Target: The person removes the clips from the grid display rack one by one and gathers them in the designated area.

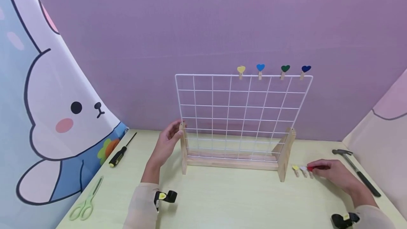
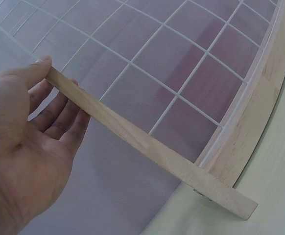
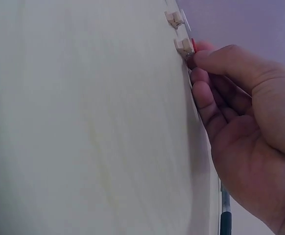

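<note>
Head view: two hands at a wire grid stand on a pale table.

Nearest lie green scissors (image 1: 85, 204) at the table's (image 1: 222, 200) left front edge. Farther in, the right hand (image 1: 334, 173) rests on the table with fingers curled, pinching a red-tipped clip (image 1: 310, 169) that lies beside two more small clips (image 1: 300, 169), just right of the stand's right foot. The left hand (image 1: 167, 140) has its fingers loosely straight and its thumb pressed on the top of the left wooden upright (image 1: 183, 147) of the grid stand (image 1: 241, 116). A screwdriver (image 1: 122, 151) lies at left, a hammer (image 1: 356, 170) at right. Four heart clips (image 1: 273, 69) sit along the grid's top wire, before the purple backdrop.
</note>
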